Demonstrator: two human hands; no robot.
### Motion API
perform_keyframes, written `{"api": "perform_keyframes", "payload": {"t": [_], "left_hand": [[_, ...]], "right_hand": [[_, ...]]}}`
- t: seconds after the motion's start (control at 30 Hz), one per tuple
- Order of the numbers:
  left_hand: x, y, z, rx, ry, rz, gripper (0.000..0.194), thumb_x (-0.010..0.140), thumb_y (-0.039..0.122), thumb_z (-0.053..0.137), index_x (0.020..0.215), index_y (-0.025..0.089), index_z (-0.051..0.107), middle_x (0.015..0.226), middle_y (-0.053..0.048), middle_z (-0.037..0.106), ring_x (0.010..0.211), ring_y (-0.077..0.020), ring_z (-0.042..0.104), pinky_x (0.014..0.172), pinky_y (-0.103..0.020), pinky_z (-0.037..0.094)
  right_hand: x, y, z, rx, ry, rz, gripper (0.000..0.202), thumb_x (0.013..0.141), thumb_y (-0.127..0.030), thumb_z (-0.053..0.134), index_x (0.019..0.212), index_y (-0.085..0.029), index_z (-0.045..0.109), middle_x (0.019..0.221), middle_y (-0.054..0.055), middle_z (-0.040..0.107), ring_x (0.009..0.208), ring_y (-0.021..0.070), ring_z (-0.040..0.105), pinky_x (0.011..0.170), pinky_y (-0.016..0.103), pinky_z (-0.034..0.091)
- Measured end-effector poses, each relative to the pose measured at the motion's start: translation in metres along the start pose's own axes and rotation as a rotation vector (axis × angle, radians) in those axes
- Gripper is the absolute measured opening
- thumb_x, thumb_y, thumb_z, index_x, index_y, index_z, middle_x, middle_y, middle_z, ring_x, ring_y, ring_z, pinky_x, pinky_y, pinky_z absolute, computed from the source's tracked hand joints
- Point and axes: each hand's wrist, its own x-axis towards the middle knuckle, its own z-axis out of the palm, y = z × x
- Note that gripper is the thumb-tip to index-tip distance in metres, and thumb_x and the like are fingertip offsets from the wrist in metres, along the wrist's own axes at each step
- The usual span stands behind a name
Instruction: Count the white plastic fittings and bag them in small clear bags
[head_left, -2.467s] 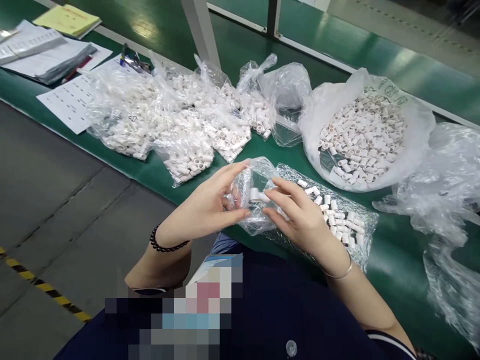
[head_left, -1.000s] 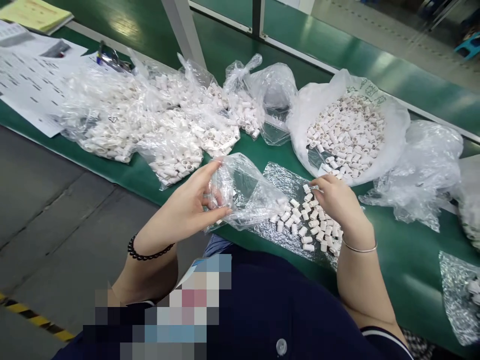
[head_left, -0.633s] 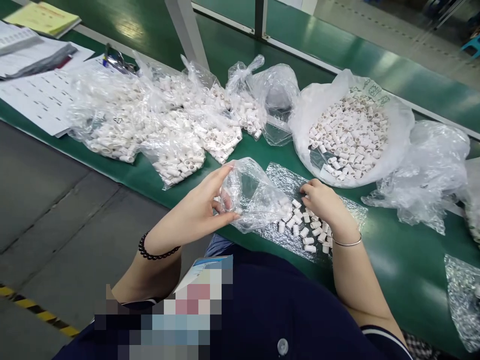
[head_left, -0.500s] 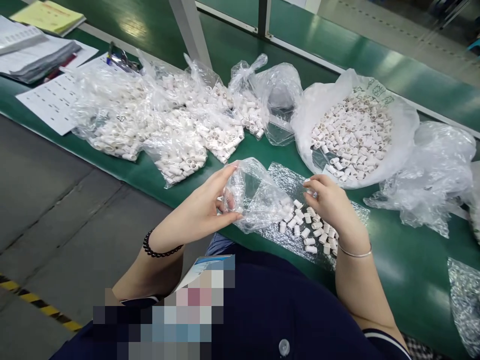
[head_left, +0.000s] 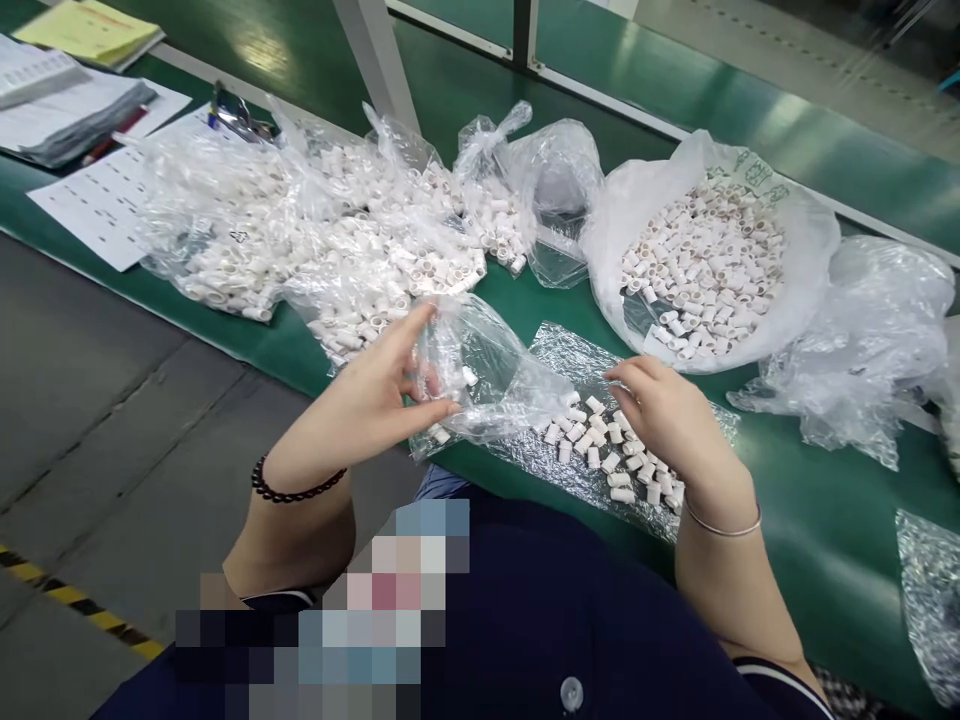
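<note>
A clear plastic bag (head_left: 487, 345) is gripped at its mouth by my left hand (head_left: 382, 385), thumb and fingers spreading the opening. One or two short white tubes (head_left: 469, 377) show inside it or through its film. Over the right part of a loose pile of white tubes (head_left: 596, 430) hovers my right hand (head_left: 660, 410), palm down, its fingers curled inward. Whatever those fingers hold, if anything, is hidden from view. Beneath the pile lies a flat sheet of clear film (head_left: 570, 350), partly under the bag.
A large open bag (head_left: 810, 240) full of white tubes stands behind my right hand. Several filled clear bags (head_left: 232, 225) line the green table (head_left: 810, 510) at left. Crumpled film (head_left: 855, 350) lies at right, papers (head_left: 90, 215) at far left, and a post (head_left: 379, 70) rises behind.
My left hand and the bag have moved left and slightly up, away from the pile. A white tube now shows in the bag's opening. My right hand has shifted slightly right.
</note>
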Motion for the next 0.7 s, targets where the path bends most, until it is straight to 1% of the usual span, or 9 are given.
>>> {"api": "perform_keyframes", "payload": {"t": [0.07, 0.1, 0.17, 0.27, 0.33, 0.43, 0.5, 0.63, 0.7], "left_hand": [[0.000, -0.001, -0.004, 0.014, 0.030, -0.021, 0.091, 0.081, 0.060, 0.063, 0.153, 0.044, 0.011, 0.161, -0.007, 0.021, 0.080, -0.0195, 0.061, 0.056, -0.035, 0.057], [0.000, -0.001, -0.005, 0.014, 0.038, -0.026, 0.091, 0.081, 0.061, 0.063, 0.153, 0.044, 0.011, 0.160, -0.007, 0.021, 0.080, -0.0199, 0.061, 0.055, -0.035, 0.057], [0.000, -0.001, -0.005, 0.012, 0.045, -0.028, 0.091, 0.080, 0.061, 0.063, 0.153, 0.044, 0.012, 0.160, -0.006, 0.023, 0.080, -0.0204, 0.061, 0.054, -0.035, 0.056], [0.000, -0.002, -0.003, 0.016, 0.041, -0.025, 0.091, 0.081, 0.059, 0.063, 0.154, 0.043, 0.011, 0.160, -0.006, 0.021, 0.081, -0.0199, 0.060, 0.057, -0.035, 0.056], [-0.001, -0.005, -0.001, 0.016, 0.039, -0.025, 0.091, 0.081, 0.058, 0.063, 0.153, 0.044, 0.009, 0.161, -0.005, 0.019, 0.081, -0.0188, 0.060, 0.058, -0.034, 0.056], [-0.001, -0.008, 0.002, 0.010, 0.026, -0.031, 0.091, 0.082, 0.055, 0.064, 0.153, 0.046, 0.008, 0.160, -0.005, 0.021, 0.081, -0.0174, 0.059, 0.058, -0.032, 0.056], [-0.001, -0.008, 0.004, 0.007, 0.005, -0.011, 0.090, 0.083, 0.052, 0.064, 0.153, 0.045, 0.008, 0.159, -0.007, 0.022, 0.081, -0.0171, 0.060, 0.058, -0.031, 0.056], [0.000, -0.004, 0.008, -0.019, -0.045, 0.041, 0.088, 0.085, 0.049, 0.064, 0.153, 0.043, 0.008, 0.156, -0.011, 0.025, 0.081, -0.0181, 0.061, 0.055, -0.029, 0.055], [0.001, -0.002, 0.010, -0.036, -0.065, 0.045, 0.086, 0.086, 0.047, 0.063, 0.153, 0.043, 0.009, 0.155, -0.011, 0.027, 0.081, -0.0179, 0.061, 0.054, -0.028, 0.055]], "right_hand": [[0.000, 0.007, 0.008, -0.083, -0.219, 0.040, 0.019, 0.094, -0.015, 0.049, 0.104, -0.018, 0.065, 0.106, 0.009, 0.067, 0.090, 0.0230, 0.065, 0.065, 0.030, 0.049], [0.002, 0.009, 0.013, -0.088, -0.290, 0.044, 0.020, 0.094, -0.015, 0.050, 0.106, -0.019, 0.065, 0.108, 0.010, 0.066, 0.092, 0.0236, 0.065, 0.066, 0.030, 0.049], [0.005, 0.010, 0.026, -0.061, -0.358, 0.043, 0.023, 0.092, -0.014, 0.050, 0.111, -0.017, 0.063, 0.112, 0.011, 0.064, 0.098, 0.0244, 0.064, 0.071, 0.031, 0.049], [0.011, 0.011, 0.039, -0.020, -0.378, 0.043, 0.029, 0.090, -0.009, 0.048, 0.114, -0.014, 0.062, 0.112, 0.013, 0.064, 0.097, 0.0250, 0.063, 0.078, 0.034, 0.050], [0.013, 0.011, 0.042, 0.008, -0.328, 0.014, 0.032, 0.090, -0.008, 0.045, 0.117, -0.013, 0.061, 0.113, 0.014, 0.063, 0.097, 0.0249, 0.062, 0.081, 0.035, 0.050], [0.014, 0.005, 0.040, 0.030, -0.243, -0.128, 0.033, 0.092, -0.009, 0.044, 0.120, -0.016, 0.061, 0.120, 0.014, 0.061, 0.104, 0.0254, 0.059, 0.083, 0.036, 0.051], [0.016, -0.001, 0.041, -0.022, -0.280, -0.203, 0.030, 0.091, -0.008, 0.046, 0.113, -0.018, 0.065, 0.118, 0.013, 0.061, 0.102, 0.0256, 0.058, 0.077, 0.035, 0.051], [0.022, -0.005, 0.047, -0.138, -0.405, -0.162, 0.027, 0.086, -0.001, 0.048, 0.095, -0.016, 0.068, 0.100, 0.011, 0.065, 0.086, 0.0223, 0.060, 0.065, 0.030, 0.048], [0.022, -0.003, 0.045, -0.109, -0.366, -0.149, 0.026, 0.086, 0.000, 0.048, 0.093, -0.016, 0.068, 0.094, 0.010, 0.066, 0.083, 0.0216, 0.061, 0.067, 0.031, 0.049]]}}
